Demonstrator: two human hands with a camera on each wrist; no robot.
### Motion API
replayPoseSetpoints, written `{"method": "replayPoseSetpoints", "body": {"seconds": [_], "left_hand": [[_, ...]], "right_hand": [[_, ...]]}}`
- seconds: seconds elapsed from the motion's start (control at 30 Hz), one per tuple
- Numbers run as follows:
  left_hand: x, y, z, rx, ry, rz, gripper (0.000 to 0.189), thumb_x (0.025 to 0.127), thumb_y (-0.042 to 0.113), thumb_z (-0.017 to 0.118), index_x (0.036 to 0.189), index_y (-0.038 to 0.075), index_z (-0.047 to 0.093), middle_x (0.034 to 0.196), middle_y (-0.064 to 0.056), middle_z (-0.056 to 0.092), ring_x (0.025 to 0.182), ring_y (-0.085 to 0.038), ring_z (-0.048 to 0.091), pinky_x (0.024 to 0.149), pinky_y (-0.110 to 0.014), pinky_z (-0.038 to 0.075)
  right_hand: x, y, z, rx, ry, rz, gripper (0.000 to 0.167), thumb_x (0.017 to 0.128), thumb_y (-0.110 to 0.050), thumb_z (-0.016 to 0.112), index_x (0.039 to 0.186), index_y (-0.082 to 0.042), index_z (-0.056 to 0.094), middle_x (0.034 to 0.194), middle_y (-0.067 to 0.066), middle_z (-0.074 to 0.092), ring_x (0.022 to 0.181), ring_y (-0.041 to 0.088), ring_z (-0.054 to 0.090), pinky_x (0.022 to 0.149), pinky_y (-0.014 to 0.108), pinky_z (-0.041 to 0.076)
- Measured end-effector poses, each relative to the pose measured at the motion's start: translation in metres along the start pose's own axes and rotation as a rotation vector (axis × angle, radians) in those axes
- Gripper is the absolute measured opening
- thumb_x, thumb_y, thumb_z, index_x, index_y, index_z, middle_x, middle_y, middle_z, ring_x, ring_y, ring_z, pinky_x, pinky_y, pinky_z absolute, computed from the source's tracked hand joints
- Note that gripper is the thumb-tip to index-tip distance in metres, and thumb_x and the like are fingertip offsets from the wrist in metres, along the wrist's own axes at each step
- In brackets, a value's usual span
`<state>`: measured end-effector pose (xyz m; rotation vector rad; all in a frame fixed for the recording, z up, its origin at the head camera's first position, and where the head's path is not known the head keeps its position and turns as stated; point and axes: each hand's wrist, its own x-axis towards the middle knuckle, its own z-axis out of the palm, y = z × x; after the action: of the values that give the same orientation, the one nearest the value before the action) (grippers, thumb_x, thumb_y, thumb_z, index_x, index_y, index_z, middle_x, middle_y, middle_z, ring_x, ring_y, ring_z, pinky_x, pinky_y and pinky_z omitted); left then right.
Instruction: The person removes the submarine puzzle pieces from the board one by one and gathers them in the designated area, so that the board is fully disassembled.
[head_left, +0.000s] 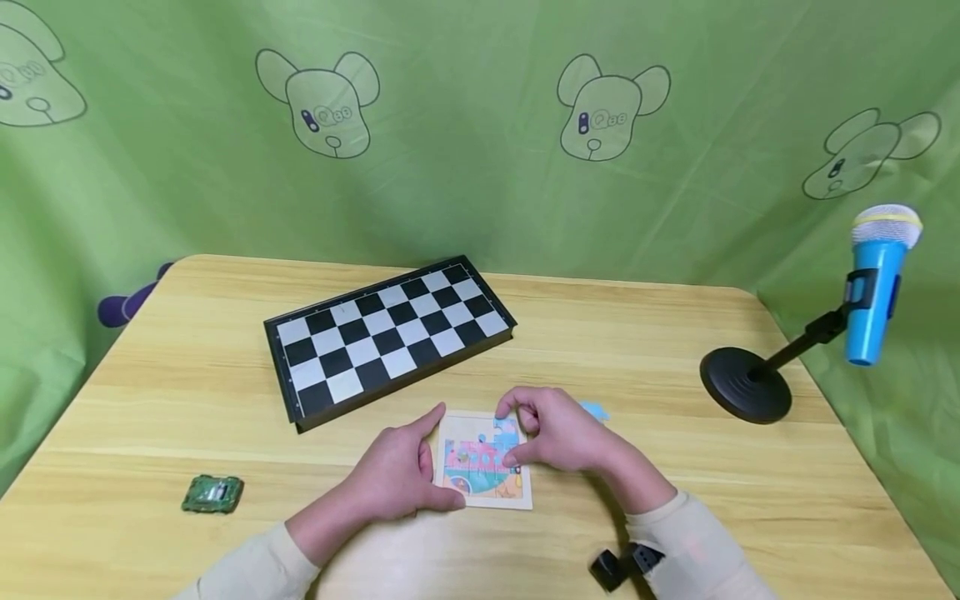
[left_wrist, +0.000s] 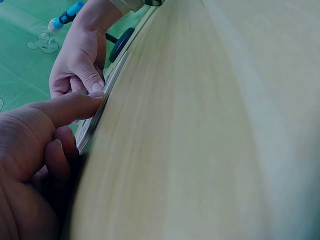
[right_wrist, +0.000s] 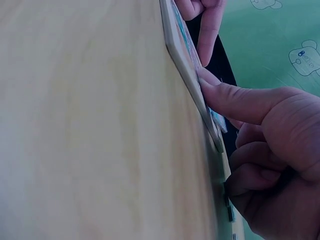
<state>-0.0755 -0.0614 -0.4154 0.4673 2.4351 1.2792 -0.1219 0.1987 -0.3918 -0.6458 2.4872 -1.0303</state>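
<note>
A square jigsaw puzzle board [head_left: 493, 502] with a pale frame lies on the table, its pink, teal and blue picture partly filled with pieces. My left hand [head_left: 397, 471] grips the board's left side, thumb at the lower left corner and index finger along the upper left edge. Over the right side, my right hand [head_left: 562, 433] pinches a blue puzzle piece [head_left: 506, 427] between thumb and index finger at the picture's upper right. In the right wrist view the thumb lies across the board's edge. Another blue piece [head_left: 596, 410] shows behind the right hand, partly hidden.
A folded black-and-white chessboard [head_left: 390, 333] lies behind the puzzle. To the left is a small green toy car [head_left: 213, 493]. A blue toy microphone [head_left: 873, 292] on a black stand [head_left: 746, 385] stands at the right. Green printed fabric [head_left: 465, 167] hangs behind the table.
</note>
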Motion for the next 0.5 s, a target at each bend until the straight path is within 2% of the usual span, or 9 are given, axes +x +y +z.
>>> {"method": "replayPoseSetpoints", "body": {"seconds": [0.3, 0.5], "left_hand": [[0.0, 0.0005, -0.0003, 0.009, 0.002, 0.002, 0.119, 0.062, 0.035, 0.095, 0.155, 0.0, 0.03, 0.061, 0.004, 0.056, 0.051, -0.014, 0.054, 0.047, -0.03, 0.042], [-0.0005, 0.0, 0.0004, 0.005, 0.006, 0.002, 0.12, 0.061, 0.035, 0.096, 0.156, 0.001, 0.03, 0.061, 0.004, 0.056, 0.051, -0.013, 0.054, 0.047, -0.029, 0.042]], "right_hand": [[-0.0038, -0.0016, 0.0005, 0.025, 0.018, -0.017, 0.041, 0.072, -0.015, 0.091, 0.103, -0.02, 0.065, 0.065, -0.002, 0.039, 0.061, 0.009, 0.038, 0.071, 0.031, 0.044], [-0.007, -0.0016, -0.001, -0.078, 0.069, 0.019, 0.048, 0.068, -0.028, 0.094, 0.108, -0.021, 0.068, 0.065, -0.006, 0.039, 0.061, 0.01, 0.038, 0.063, 0.028, 0.04]]}}
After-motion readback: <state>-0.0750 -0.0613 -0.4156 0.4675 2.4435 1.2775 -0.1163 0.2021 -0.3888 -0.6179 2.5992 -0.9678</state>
